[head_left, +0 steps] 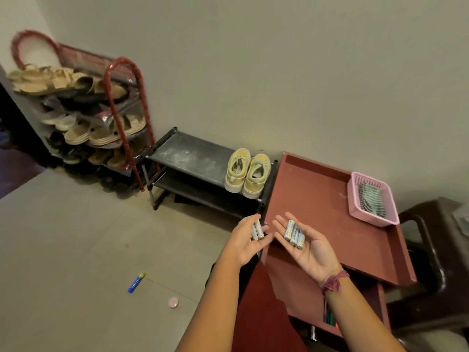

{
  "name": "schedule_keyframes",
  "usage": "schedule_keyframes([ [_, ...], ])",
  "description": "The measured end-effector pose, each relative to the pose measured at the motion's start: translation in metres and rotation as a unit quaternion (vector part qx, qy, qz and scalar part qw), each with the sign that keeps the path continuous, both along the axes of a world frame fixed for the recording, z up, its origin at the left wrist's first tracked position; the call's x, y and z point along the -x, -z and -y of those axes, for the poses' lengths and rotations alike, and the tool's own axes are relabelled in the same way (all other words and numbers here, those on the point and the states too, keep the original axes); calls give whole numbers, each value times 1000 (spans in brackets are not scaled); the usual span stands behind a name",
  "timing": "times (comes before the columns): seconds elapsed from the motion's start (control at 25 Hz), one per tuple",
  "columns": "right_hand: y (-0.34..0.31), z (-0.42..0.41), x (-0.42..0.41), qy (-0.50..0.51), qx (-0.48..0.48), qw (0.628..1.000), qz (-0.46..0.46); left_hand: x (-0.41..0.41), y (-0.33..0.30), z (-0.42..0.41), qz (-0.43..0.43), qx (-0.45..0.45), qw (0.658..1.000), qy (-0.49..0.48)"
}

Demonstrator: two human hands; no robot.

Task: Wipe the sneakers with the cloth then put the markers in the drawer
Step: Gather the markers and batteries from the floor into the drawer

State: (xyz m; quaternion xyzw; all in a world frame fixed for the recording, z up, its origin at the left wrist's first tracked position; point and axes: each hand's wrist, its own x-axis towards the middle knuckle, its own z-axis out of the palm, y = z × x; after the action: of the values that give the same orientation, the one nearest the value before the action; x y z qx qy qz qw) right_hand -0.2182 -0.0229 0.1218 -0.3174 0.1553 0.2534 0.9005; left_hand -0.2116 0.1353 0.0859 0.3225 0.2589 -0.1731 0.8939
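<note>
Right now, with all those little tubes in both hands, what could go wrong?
1. The three pale cylindrical markers lie loose on the flat, open right hand; a tilt could roll them off onto the floor.
2. The left hand holds two more pale markers only loosely, so they might slip.
3. A blue marker with a yellow cap and a small pink round lid already lie on the grey tiled floor; stepping on them could cause a slip.

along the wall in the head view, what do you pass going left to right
tall red-framed shoe rack → low black rack → yellow sneakers → red cabinet top → pink basket holding the folded cloth → dark brown chair
</note>
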Motion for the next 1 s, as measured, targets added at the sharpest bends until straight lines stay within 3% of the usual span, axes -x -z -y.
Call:
schedule_keyframes([
  [0.36,4,82,41,95,62,992,-62,36,-19,67,14,-107,975,194],
  [0.52,30,115,48,94,93,983,-127,43,1,96,-3,-172,963,209],
  [0.76,101,150,48,93,214,944,-232,30,40,113,-58,-212,953,207],
  [1.0,161,163,24,28,362,901,-237,-2,68,114,-78,-259,936,225],
])
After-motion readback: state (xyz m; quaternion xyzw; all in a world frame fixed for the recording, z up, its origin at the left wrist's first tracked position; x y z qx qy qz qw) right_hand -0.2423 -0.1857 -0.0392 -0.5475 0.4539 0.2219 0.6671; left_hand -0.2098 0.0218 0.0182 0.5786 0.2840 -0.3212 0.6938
